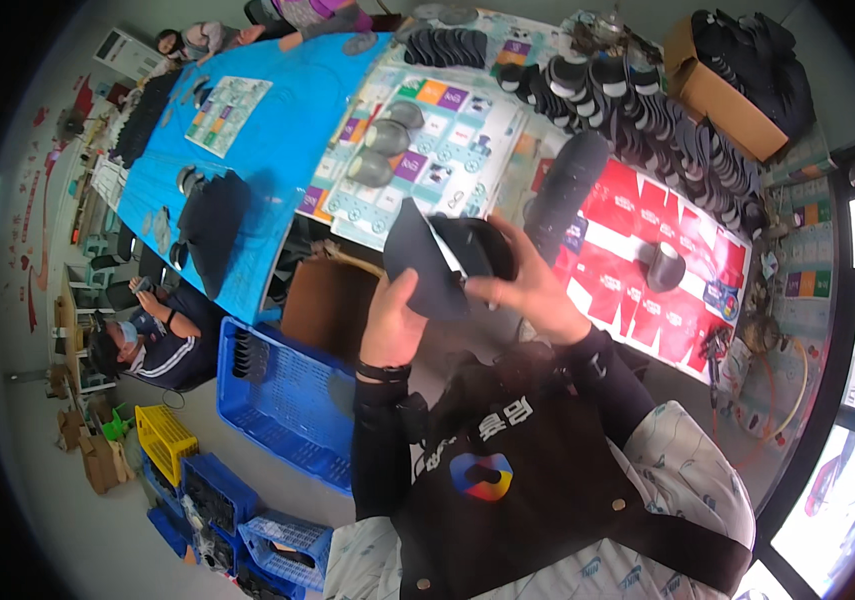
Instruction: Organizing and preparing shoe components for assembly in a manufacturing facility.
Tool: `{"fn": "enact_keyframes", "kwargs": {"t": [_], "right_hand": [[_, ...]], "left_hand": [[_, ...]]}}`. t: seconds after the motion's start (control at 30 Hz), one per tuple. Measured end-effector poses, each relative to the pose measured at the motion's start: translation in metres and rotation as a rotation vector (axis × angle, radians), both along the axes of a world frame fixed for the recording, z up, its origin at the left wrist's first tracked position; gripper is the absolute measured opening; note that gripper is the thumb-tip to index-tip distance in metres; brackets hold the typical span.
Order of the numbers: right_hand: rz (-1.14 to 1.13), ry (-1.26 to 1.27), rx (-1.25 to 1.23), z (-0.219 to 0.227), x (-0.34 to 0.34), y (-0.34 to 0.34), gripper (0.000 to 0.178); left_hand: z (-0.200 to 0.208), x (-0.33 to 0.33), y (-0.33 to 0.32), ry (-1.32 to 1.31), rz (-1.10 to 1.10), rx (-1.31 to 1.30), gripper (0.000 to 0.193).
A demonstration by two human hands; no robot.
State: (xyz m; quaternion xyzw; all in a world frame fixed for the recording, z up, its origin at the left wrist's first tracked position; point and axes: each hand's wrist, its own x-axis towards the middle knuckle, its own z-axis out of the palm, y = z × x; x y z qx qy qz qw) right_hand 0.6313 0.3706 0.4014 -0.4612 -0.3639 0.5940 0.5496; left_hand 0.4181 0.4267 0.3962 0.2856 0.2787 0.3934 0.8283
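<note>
Both of my hands are raised over the near edge of the worktable, with thin dark pieces between them. My left hand [394,318] grips a flat, pointed black piece [417,258] from below, thumb against its face. On the other side, my right hand [537,290] is closed on a curved, cup-like black piece [487,247], its thumb reaching toward the flat piece. A pale edge shows between the two pieces; whether they are joined I cannot tell. Behind them several rounded grey pieces [369,170] lie on printed sheets. A long, dark, rounded form [567,185] stands to the right.
Rows of black and grey curved pieces [637,100] line the far right, beside a cardboard box [722,95]. One grey piece [665,266] sits on a red printed sheet [637,215]. At left are a blue table [287,120], a seated person [172,335] and a blue crate [292,425].
</note>
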Motion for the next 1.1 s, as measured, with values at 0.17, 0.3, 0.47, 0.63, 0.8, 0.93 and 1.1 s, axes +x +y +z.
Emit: {"fn": "enact_keyframes", "kwargs": {"t": [0.17,0.3,0.47,0.63,0.8,0.93,1.1], "right_hand": [[-0.010,0.556,-0.088,-0.002,0.005,0.000,0.080],[-0.007,0.620,-0.029,-0.001,-0.007,-0.009,0.081],[-0.040,0.573,0.028,0.000,-0.013,-0.012,0.082],[-0.029,0.577,0.028,-0.002,-0.014,-0.011,0.085],[-0.032,0.571,0.026,0.001,-0.014,-0.010,0.086],[-0.031,0.558,0.045,0.003,-0.014,-0.008,0.087],[-0.012,0.512,0.090,0.002,-0.014,-0.009,0.091]], "left_hand": [[0.003,0.003,-0.006,0.060,-0.068,-0.068,0.055],[0.015,0.009,-0.010,0.106,-0.032,0.006,0.057],[0.037,0.014,-0.014,0.154,-0.021,0.097,0.056],[0.043,0.018,-0.013,0.142,0.068,0.028,0.049],[0.043,0.018,-0.010,0.134,0.048,0.008,0.051],[0.043,0.018,-0.010,0.148,0.062,0.033,0.050],[0.039,0.015,-0.012,0.155,0.097,0.090,0.054]]}}
